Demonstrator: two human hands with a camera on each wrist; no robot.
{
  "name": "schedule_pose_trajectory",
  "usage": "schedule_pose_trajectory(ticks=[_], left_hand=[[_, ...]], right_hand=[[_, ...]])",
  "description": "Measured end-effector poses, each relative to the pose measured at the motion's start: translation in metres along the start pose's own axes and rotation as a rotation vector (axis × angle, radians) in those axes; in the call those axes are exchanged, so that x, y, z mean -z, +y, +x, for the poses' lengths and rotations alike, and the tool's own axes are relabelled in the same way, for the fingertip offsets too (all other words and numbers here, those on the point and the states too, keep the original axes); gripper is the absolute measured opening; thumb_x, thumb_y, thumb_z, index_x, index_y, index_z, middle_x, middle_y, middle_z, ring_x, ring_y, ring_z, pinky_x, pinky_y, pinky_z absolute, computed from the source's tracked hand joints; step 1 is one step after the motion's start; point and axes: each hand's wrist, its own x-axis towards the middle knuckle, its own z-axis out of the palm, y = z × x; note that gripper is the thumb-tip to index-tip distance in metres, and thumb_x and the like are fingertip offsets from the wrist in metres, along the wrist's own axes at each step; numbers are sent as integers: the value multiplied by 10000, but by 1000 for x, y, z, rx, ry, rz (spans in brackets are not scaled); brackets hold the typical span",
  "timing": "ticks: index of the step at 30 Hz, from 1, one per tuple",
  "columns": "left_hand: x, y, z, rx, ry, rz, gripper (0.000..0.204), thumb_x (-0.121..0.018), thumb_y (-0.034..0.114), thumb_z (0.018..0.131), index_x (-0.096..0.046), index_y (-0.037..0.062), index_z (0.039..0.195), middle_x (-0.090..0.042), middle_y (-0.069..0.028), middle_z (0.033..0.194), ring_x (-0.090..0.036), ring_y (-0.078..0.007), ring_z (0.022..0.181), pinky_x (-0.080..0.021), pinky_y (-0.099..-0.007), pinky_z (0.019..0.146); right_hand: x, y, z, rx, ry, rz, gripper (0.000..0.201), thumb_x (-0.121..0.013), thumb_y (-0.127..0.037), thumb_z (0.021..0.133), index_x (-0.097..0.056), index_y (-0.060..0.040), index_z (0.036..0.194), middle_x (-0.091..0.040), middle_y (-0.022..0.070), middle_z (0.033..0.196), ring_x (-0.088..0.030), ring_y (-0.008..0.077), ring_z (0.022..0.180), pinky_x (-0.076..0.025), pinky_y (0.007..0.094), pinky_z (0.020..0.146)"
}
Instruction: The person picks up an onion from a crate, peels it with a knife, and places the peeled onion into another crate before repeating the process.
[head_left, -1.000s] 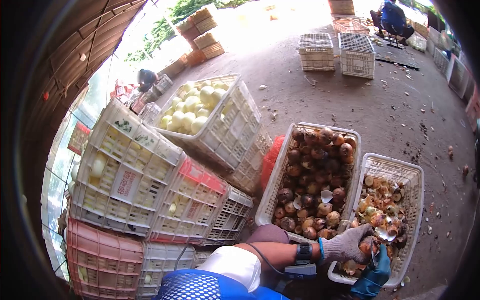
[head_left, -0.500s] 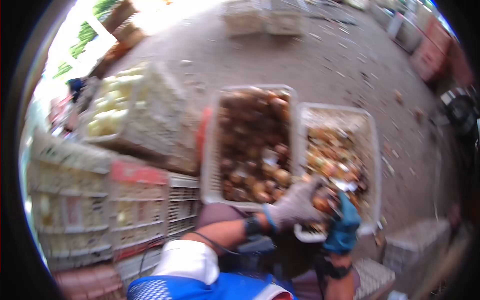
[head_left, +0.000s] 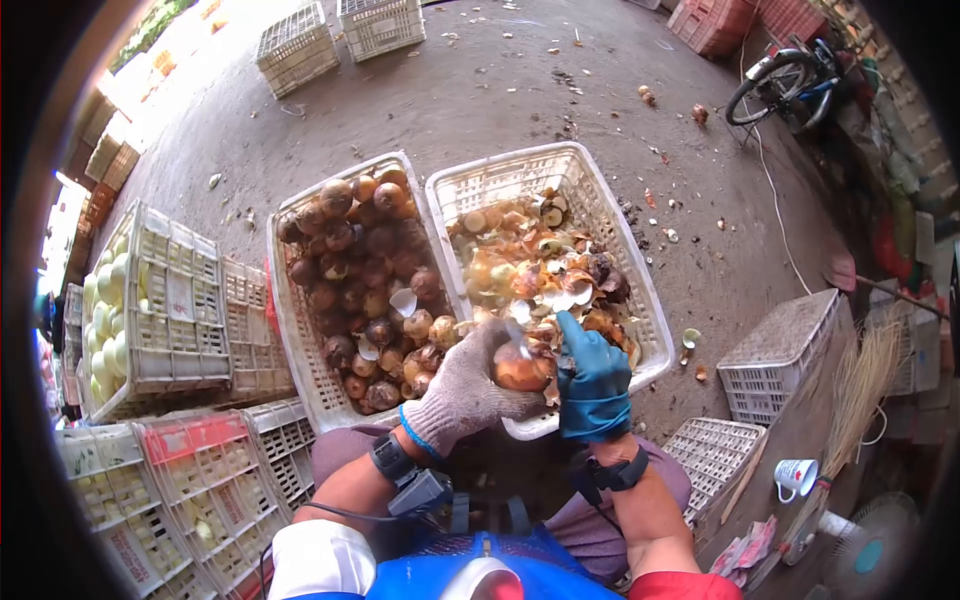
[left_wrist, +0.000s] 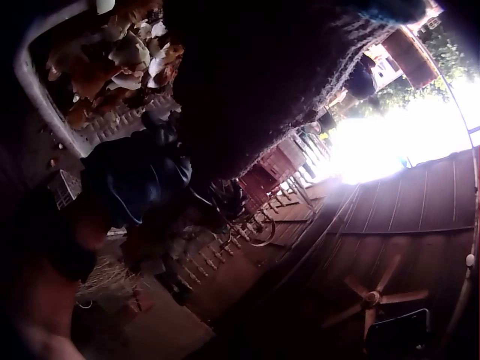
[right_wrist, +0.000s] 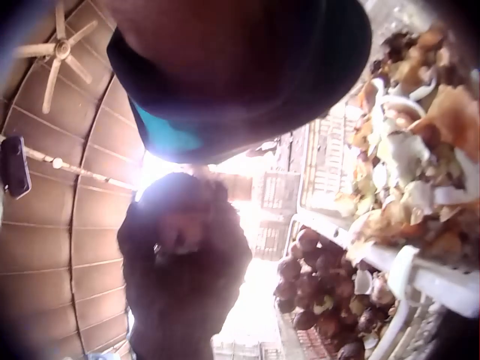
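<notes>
In the head view my left hand (head_left: 475, 380), in a grey knit glove, grips a brown onion (head_left: 522, 370) over the near end of the peelings crate. My right hand (head_left: 593, 385), in a blue rubber glove, is curled at the onion's right side around a small knife (head_left: 517, 338). The blade shows as a pale blur at the onion's top, and the handle is hidden. Below lies the white crate (head_left: 655, 335) of loose skins and peelings (head_left: 515, 255). To its left stands a white crate (head_left: 285, 300) of unpeeled onions (head_left: 340, 260), with pale peel pieces on top.
Stacked crates (head_left: 180, 300) with pale peeled onions stand at the left. A white crate (head_left: 775, 345), a low crate (head_left: 710, 450), a mug (head_left: 795, 480) and a fan (head_left: 870, 555) are at the right. A bicycle (head_left: 785, 85) stands farther back. Scraps litter the ground.
The head view has swung right, so the crates now sit farther left and the bicycle and fan show. Both hands stay together at the onion, above the peelings.
</notes>
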Motion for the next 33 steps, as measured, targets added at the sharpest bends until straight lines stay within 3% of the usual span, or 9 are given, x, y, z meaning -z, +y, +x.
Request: schedule_pose_trajectory(ticks=[2,4,6,7,10,13,19,23,33], left_hand=[[4,0,0,-57,70,-51,833,-994,275,623,-563,16,1288,-645,-94,1201,-631,-180,1087,-516,-353,992],[13,3,0,-46,118,-115,830,-990,262,622,-564,11,1288,-640,-92,1195,-619,-178,1105,-506,-351,1007],[16,-4,4,-46,126,-106,840,-962,187,660,-540,1,1362,-635,-103,1245,-600,-175,1167,-494,-349,1042],[14,-5,6,-54,132,-187,843,-951,176,675,-529,-2,1382,-636,-111,1262,-603,-183,1176,-498,-352,1042],[18,-6,9,-23,95,-316,820,-915,95,729,-505,-6,1432,-628,-94,1280,-593,-156,1182,-506,-327,1038],[17,-5,9,21,99,-444,796,-907,43,732,-513,4,1423,-621,-79,1291,-590,-140,1181,-514,-313,1030],[19,0,7,17,154,-323,775,-930,81,712,-544,11,1380,-637,-81,1257,-603,-146,1170,-517,-320,1021],[18,1,6,-28,91,-232,733,-922,98,720,-566,13,1355,-649,-81,1237,-612,-151,1149,-515,-325,1014],[13,8,7,28,30,-295,707,-905,119,713,-576,-3,1327,-668,-72,1227,-632,-145,1118,-517,-323,1007]], right_hand=[[-14,25,0,-159,-70,110,428,-611,-37,906,-681,-87,1325,-721,148,971,-705,370,849,-566,445,765],[-39,48,-2,-319,-93,482,288,-634,-103,1015,-694,-45,1291,-750,46,958,-707,145,759,-578,304,720],[-22,29,-2,-595,-264,843,274,-647,-138,1014,-701,-47,1267,-738,75,905,-707,171,737,-580,319,690],[-20,21,-2,-570,-254,916,271,-629,-167,1047,-697,-41,1277,-695,11,869,-647,68,709,-557,256,658],[-12,4,-1,-561,-285,1030,254,-650,-157,1039,-709,-31,1251,-707,13,914,-654,69,727,-557,252,672],[-15,0,-3,-492,-244,997,267,-704,-138,990,-714,-43,1239,-738,54,940,-699,125,753,-570,290,693],[2,-1,6,133,124,280,433,-690,11,862,-705,-81,1285,-708,129,858,-708,271,742,-538,377,654],[17,-11,11,163,11,128,595,-708,6,740,-682,-103,1324,-686,123,837,-673,348,746,-509,473,653],[16,-12,10,105,-15,75,496,-700,-68,812,-672,-79,1307,-677,135,840,-678,362,752,-519,483,668]])
